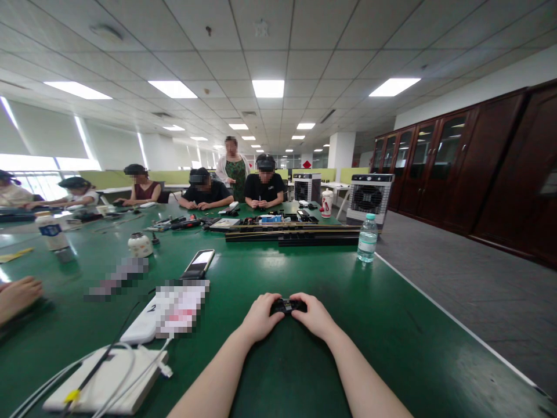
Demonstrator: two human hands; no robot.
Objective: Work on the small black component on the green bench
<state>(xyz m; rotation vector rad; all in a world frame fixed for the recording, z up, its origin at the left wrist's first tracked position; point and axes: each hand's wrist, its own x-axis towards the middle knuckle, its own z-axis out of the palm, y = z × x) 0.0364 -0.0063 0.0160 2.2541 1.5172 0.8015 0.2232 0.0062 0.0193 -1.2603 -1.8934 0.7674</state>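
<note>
Head view: the small black part (286, 306) is located at the near middle of the green table (278, 270), between the two hands. The left hand (261, 318) grips its left end, the fingers clamped on the part with the thumb on the near side. The right hand (314, 316) grips its right end in the same manner; the thumbs are apart, leaving the middle of the part visible. Whether the part touches the table cannot be determined.

To the left of the left hand lies a white block (138, 325) marked "2", partly under a blurred item. Nearer the viewer is a white slab (104, 377) with cables across it. A phone (201, 262) lies beyond the block. A clear bottle (367, 241) stands upright near the table's right edge. Long black bars (322, 238) extend across the table beyond the hands. At the left edge, another person's hand (20, 297) is positioned over the table. Further co-workers sit along the far side.
</note>
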